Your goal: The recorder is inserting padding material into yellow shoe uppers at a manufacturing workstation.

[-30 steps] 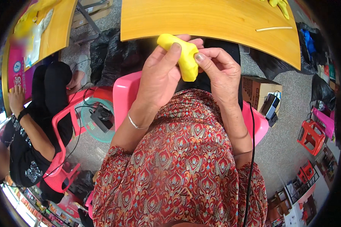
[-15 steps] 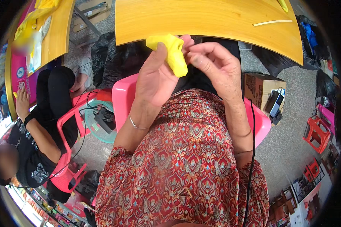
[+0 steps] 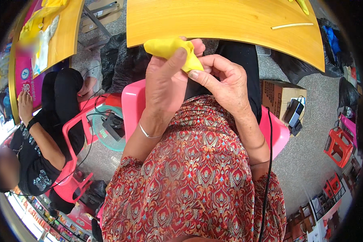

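The yellow piece was in the air between the two hands, close to the near edge of the table. The left hand held it, the thumb pressed across its front and the fingers mostly hidden behind. The right hand had its thumb and forefinger closed on the lower right end; the other fingers were curled and, as it seemed, gripped nothing.

I judged the step in hand to be a working of this end with the fingertips. The next move, in my opinion, called for a firm left grip and a light right pinch, because the piece looked soft and could lose its form.

On the table lay a pale strip, and another yellow piece was at the far right, both well apart from the hands. The table edge was perhaps the nearest obstacle. A black cable hung beside the right forearm and could possibly catch it. A box stood on the floor at right; at left sat a co-worker.
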A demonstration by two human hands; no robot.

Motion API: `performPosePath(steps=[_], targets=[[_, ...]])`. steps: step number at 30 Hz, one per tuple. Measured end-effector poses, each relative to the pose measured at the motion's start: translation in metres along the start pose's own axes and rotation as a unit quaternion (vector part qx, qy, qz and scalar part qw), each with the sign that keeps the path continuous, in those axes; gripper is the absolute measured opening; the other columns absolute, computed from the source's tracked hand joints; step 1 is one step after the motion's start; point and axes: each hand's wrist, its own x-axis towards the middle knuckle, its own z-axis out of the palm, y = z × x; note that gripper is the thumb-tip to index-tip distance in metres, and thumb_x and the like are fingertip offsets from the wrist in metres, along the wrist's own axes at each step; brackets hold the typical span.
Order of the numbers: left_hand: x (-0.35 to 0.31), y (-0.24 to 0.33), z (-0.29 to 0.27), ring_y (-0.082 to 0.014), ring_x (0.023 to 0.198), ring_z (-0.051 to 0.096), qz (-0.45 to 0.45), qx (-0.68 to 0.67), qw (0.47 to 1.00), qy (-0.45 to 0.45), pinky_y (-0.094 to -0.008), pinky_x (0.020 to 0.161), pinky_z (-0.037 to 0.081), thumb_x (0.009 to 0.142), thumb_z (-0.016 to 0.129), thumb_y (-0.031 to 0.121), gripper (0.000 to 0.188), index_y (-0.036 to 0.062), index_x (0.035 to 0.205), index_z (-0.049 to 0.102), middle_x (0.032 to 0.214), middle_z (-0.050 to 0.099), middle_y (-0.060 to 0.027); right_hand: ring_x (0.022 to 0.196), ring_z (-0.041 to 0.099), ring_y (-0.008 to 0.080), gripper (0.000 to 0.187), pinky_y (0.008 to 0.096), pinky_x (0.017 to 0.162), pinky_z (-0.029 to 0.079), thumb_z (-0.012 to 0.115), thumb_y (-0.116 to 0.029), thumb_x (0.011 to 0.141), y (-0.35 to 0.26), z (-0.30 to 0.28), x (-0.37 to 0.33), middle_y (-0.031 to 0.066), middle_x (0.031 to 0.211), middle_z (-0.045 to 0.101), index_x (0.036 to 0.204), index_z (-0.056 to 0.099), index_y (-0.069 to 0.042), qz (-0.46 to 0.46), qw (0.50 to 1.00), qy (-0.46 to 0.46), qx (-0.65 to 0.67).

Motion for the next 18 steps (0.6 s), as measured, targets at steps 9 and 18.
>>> performPosePath(steps=[9, 18], targets=[[0.013, -0.009, -0.008, -0.0303, 0.114, 0.055, -0.007, -0.15, 0.989, 0.012, -0.0478, 0.107, 0.038, 0.094, 0.057, 0.019, 0.029, 0.0016, 0.117, 0.056, 0.116, 0.061, -0.0149, 0.076, 0.062, 0.0046, 0.016, 0.0209, 0.07, 0.049, 0.074, -0.007, 0.082, 0.012, 0.004, 0.005, 0.0022, 0.082, 0.069, 0.095, 0.069, 0.0, -0.018, 0.999, 0.021, 0.035], [0.002, 0.008, 0.017, -0.033, 0.114, 0.057, 0.076, 0.061, 0.995, 0.016, -0.0446, 0.099, 0.045, 0.099, 0.049, 0.02, 0.039, -0.0019, 0.131, 0.044, 0.123, 0.056, -0.0253, 0.08, 0.065, 0.0117, 0.017, 0.0247, 0.074, 0.053, 0.07, 0.0, 0.083, 0.005, -0.004, 0.01, 0.0069, 0.088, 0.069, 0.099, 0.065, 0.004, 0.07, 0.982, -0.041, 0.172]])
